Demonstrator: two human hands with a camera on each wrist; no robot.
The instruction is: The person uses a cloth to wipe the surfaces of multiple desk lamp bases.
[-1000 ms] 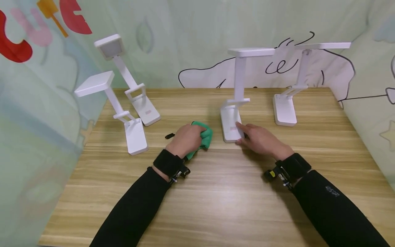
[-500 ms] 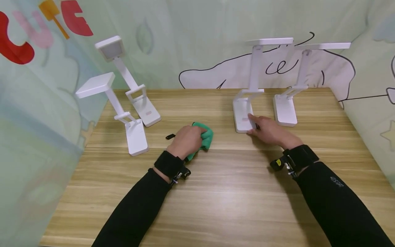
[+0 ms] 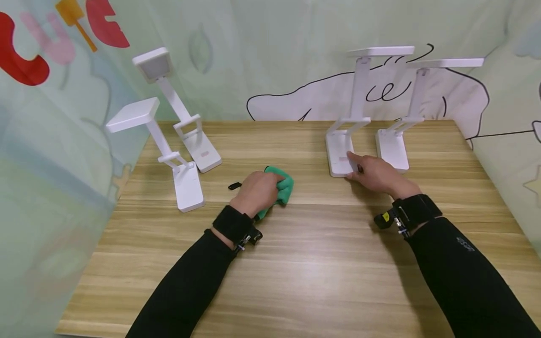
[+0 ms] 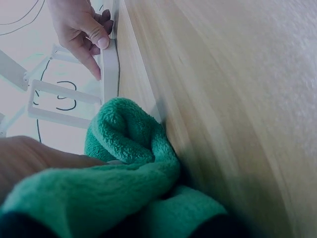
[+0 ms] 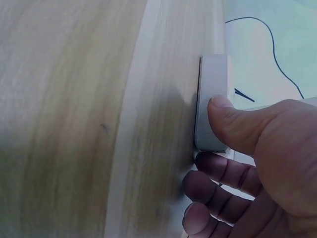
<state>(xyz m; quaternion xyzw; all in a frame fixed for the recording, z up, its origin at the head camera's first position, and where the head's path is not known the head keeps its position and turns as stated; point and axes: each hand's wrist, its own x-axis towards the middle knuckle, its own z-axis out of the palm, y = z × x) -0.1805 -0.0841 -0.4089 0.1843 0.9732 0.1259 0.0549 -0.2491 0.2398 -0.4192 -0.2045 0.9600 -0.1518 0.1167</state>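
Note:
My left hand (image 3: 258, 191) grips a bunched green cloth (image 3: 285, 188) on the table; in the left wrist view the fluffy cloth (image 4: 124, 131) covers most of the fingers. With my right hand (image 3: 376, 173) I hold the base of a white desk lamp (image 3: 339, 159) by its front right corner. The index finger lies on top of the base. In the right wrist view the thumb (image 5: 233, 124) presses the front face of the base (image 5: 213, 79), and the other fingers curl beside its end. That lamp stands upright, its flat head raised at the back.
Close to the right of the held lamp stands another white desk lamp (image 3: 390, 150). Two more white lamps, a front one (image 3: 188, 190) and a rear one (image 3: 204, 152), stand at the left. A small black piece (image 3: 234, 186) lies beside my left hand. A printed curtain (image 3: 287, 56) hangs behind the table.
My right hand has slid the lamp to the right and back, closer to the rightmost lamp. My left hand with the green cloth has stayed in place.

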